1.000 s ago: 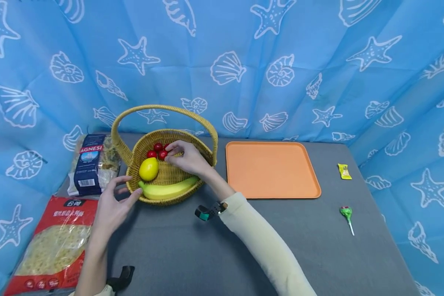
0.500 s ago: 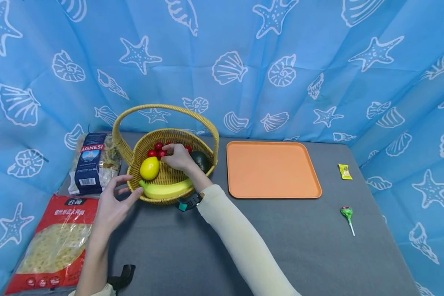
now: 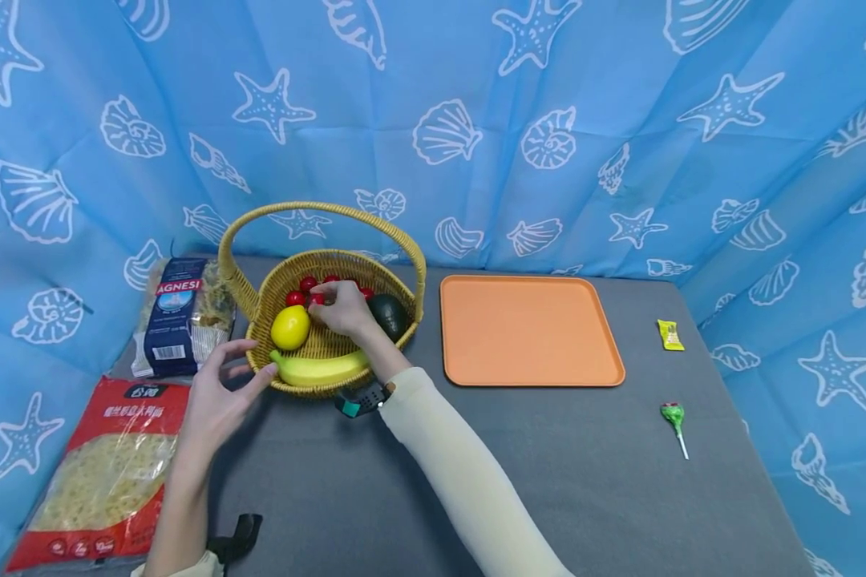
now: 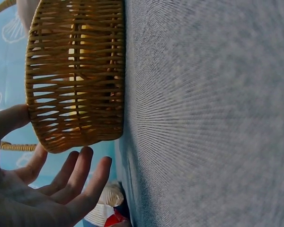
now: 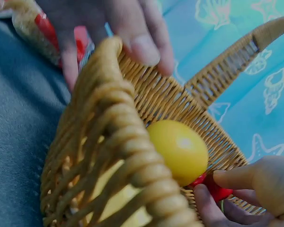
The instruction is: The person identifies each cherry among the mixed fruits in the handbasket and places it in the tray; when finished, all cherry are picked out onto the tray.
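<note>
A yellow wicker basket (image 3: 322, 343) with a tall handle stands at the back left of the table. Inside lie a lemon (image 3: 290, 328), a banana (image 3: 325, 369), a dark green avocado (image 3: 388, 316) and several red cherries (image 3: 295, 298). My right hand (image 3: 344, 308) reaches into it, thumb and fingertips pinching a cherry (image 5: 222, 190) beside the lemon. At the basket's left end my left hand (image 3: 220, 401) touches the rim, its thumb and fingers spread apart and loosely extended. The right hand covers part of the cherries in the head view.
An orange tray (image 3: 530, 330) lies right of the basket. Farther right are a yellow wrapped candy (image 3: 669, 335) and a green lollipop (image 3: 674, 417). Two pasta bags, a blue-labelled one (image 3: 173, 324) and a red one (image 3: 108, 473), lie at the left. A blue curtain (image 3: 433, 120) hangs behind.
My right hand has shifted slightly right, then settled on a cherry; the forearm has swung left, uncovering the avocado and a cherry near it. The left hand stays at the rim.
</note>
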Demonstrator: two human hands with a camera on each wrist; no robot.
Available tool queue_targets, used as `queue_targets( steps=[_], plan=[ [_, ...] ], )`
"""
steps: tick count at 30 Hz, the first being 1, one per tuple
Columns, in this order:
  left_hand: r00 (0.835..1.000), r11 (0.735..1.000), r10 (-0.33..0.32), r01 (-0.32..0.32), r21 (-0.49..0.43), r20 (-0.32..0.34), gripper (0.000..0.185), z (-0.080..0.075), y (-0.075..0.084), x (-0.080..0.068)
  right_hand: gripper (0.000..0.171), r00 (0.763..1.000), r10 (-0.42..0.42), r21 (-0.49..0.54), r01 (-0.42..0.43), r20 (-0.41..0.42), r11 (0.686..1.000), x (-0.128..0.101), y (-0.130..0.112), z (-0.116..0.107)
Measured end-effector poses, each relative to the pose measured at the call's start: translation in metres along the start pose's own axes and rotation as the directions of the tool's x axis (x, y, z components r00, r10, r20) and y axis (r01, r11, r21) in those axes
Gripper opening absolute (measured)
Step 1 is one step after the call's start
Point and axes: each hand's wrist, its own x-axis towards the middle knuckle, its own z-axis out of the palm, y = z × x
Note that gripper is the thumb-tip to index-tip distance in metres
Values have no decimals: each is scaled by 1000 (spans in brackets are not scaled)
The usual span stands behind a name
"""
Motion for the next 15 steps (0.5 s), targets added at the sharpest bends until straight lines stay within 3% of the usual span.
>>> queue_targets(
  steps=[3, 8, 15],
  plan=[
    [1000, 1000, -5, 5, 0, 0, 64, 0, -1, 0, 29, 1000, -25, 60, 25, -6, 998, -7, 0, -3],
    [1000, 1000, -8, 8, 7, -2, 65, 0, -1, 0, 35, 994, -88, 178, 76, 62, 981, -26, -1, -16],
    [1000, 1000, 8, -8, 10, -9, 64, 0, -1, -1, 35, 966, -236, 139, 222, 100, 965, -66, -4, -46]
  ],
)
